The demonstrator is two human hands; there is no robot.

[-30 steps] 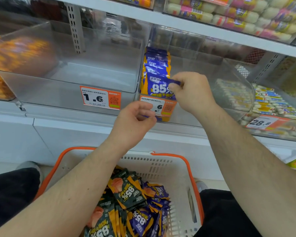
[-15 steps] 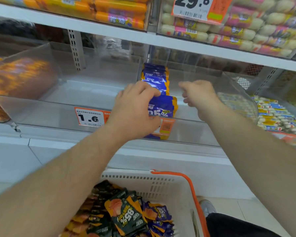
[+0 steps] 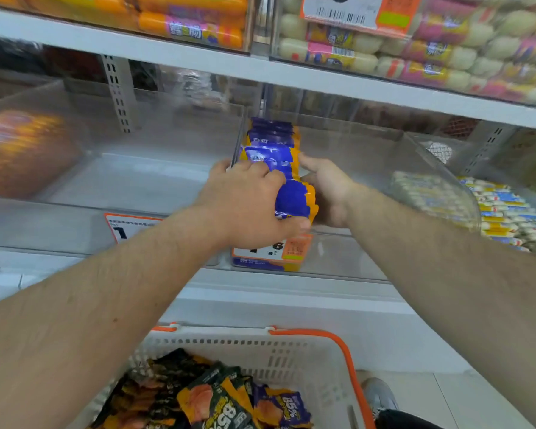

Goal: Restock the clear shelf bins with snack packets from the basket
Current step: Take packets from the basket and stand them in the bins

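A row of purple and orange snack packets (image 3: pixel 271 140) stands at the left side of a clear shelf bin (image 3: pixel 369 150). My left hand (image 3: pixel 248 202) grips the front packets from the left, fingers curled over their tops. My right hand (image 3: pixel 325 187) presses against the same packets from the right, fingers fairly straight along them. Below, a white basket with an orange rim (image 3: pixel 344 351) holds several dark green and purple packets (image 3: pixel 217 400).
An empty clear bin (image 3: pixel 155 140) sits to the left, with orange price tags (image 3: pixel 273 252) on the bin fronts. Bins at far left and right hold other snacks (image 3: pixel 505 212). A white shelf (image 3: pixel 260 69) with sausages on it hangs just above.
My left hand rose from below the bin front onto the packets. My right hand shifted from pinching the front packet to pressing the stack's right side. The view tilted upward.
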